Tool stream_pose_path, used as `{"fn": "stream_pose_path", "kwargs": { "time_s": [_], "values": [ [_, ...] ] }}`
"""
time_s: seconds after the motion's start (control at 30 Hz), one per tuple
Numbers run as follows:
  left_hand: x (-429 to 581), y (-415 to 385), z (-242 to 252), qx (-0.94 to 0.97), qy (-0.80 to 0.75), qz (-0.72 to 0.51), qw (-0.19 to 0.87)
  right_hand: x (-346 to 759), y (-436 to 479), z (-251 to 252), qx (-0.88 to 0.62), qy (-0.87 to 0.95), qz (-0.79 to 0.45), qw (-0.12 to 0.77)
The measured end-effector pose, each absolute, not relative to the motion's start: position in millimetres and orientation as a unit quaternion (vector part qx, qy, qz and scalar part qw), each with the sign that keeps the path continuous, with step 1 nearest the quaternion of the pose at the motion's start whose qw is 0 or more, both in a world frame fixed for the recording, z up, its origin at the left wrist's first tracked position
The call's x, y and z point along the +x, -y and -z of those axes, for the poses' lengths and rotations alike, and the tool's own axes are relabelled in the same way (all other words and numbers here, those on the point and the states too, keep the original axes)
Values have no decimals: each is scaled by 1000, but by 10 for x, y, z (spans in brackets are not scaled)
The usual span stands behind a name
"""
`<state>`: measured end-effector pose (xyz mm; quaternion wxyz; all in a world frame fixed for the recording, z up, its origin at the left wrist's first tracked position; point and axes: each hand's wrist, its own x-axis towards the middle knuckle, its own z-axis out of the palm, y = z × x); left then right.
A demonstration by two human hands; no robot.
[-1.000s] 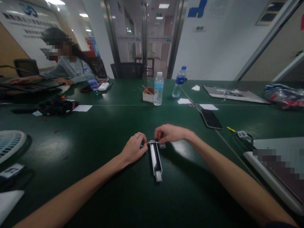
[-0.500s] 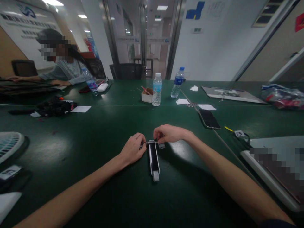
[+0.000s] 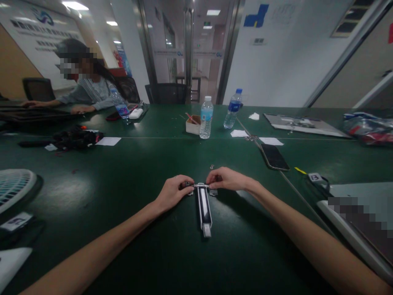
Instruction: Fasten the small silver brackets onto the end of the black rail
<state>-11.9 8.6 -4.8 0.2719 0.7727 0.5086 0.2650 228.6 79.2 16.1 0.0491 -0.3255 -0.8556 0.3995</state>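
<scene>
- Lower left of the black-and-white device, a white-edged object [image 3: 12,266] juts in at the corner.
- The slim black-and-white device [image 3: 204,209] lies lengthwise on the green table [image 3: 135,258], between the two hands; a pale block [image 3: 206,230] forms its near end.
- At the device's far end, a thin metal rod [image 3: 202,186] runs crosswise.
- Left of that end, the left hand [image 3: 172,191] has thumb and fingers closed on a small dark piece [image 3: 188,184], mostly hidden, in line with the rod.
- Right of that end, the right hand [image 3: 226,179] curls its fingertips at the rod; whether they are clamped on it, I cannot tell. Just below them, right of the device, sits a small metal bracket [image 3: 213,192].
- Well left of the device, a white latticed object [image 3: 15,188] is cut by the frame's edge.
- Just beyond the device, small metal rings [image 3: 211,166] lie near the right hand.
- Beyond the device to the right, a phone [image 3: 274,156] lies flat.
- Farther, nearly straight beyond the device, a white-capped bottle [image 3: 206,116] stands beside a small box [image 3: 192,128].
- Far left of the device, a co-worker [image 3: 95,92] sits across the table.
</scene>
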Motion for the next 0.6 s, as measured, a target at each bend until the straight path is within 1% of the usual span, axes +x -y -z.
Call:
{"fn": "stream_pose_path", "kwargs": {
  "time_s": [0.13, 0.3, 0.5, 0.6],
  "values": [
    [-118, -81, 75, 764, -519, -270, 272, 2311, -639, -42, -344, 849, -380, 130],
    [-103, -98, 103, 759, -514, -292, 272, 2313, -580, 80, -331, 860, -338, 191],
    [-95, -107, 83, 764, -506, -283, 282, 2311, -571, 100, -324, 873, -310, 193],
    [-89, -96, 60, 763, -509, -282, 283, 2290, -538, -6, -327, 882, -297, 167]
  ]
}}
